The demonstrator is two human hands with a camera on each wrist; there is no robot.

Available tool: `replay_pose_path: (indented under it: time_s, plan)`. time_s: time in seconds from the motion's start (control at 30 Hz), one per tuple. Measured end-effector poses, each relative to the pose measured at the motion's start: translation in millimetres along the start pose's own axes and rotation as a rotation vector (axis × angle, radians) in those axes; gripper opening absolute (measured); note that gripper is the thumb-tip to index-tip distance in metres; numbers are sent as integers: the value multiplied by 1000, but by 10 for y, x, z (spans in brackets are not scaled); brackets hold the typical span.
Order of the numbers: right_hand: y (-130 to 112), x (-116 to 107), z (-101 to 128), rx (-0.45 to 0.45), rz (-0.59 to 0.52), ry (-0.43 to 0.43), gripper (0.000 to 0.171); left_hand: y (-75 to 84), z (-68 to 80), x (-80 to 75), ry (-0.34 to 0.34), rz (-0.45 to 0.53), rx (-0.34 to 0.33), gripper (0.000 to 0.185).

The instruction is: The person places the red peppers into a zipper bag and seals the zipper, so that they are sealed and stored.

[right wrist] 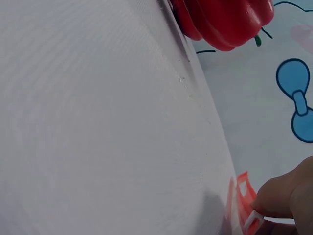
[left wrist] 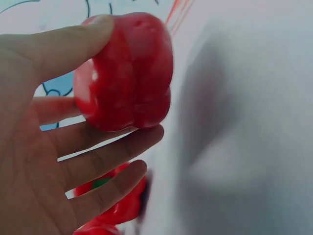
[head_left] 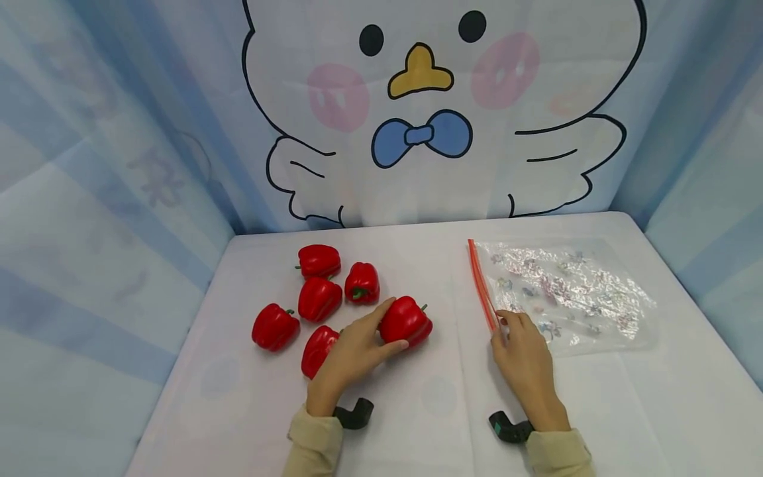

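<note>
My left hand (head_left: 357, 352) grips a red bell pepper (head_left: 406, 322) between thumb and fingers, near the middle of the table. In the left wrist view the thumb lies on one side of that pepper (left wrist: 129, 73) and the fingers spread along the other. My right hand (head_left: 526, 361) pinches the red-orange edge of a clear zip bag (head_left: 572, 291) lying flat on the right. The right wrist view shows the bag's edge (right wrist: 246, 200) standing slightly parted at the fingertips (right wrist: 274, 196).
Several more red bell peppers lie left of the held one, among them a far pepper (head_left: 319, 261), a leftmost pepper (head_left: 275, 328) and one partly hidden behind the left hand (head_left: 318, 350). A white cloth covers the table (head_left: 417, 424). A printed curtain (head_left: 417, 185) hangs behind it.
</note>
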State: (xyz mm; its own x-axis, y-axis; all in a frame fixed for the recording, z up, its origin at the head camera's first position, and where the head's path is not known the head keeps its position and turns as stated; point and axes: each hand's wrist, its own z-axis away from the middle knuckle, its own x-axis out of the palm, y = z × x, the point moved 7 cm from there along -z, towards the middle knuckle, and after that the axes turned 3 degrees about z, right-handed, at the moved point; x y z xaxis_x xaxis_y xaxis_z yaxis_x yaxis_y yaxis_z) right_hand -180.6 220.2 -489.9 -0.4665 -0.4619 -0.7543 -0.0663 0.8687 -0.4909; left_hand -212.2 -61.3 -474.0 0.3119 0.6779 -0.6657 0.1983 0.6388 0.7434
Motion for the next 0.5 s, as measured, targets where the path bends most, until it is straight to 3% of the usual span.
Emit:
replay_pose_path:
  time_s: [0.27,0.5]
  plan:
    - [59,-37,21,56,-6,18,23,50,-127,172,-8,150,-9,83]
    - [44,-73,8,45,-10,58,20,154,-291,268,-38,187,-19,82]
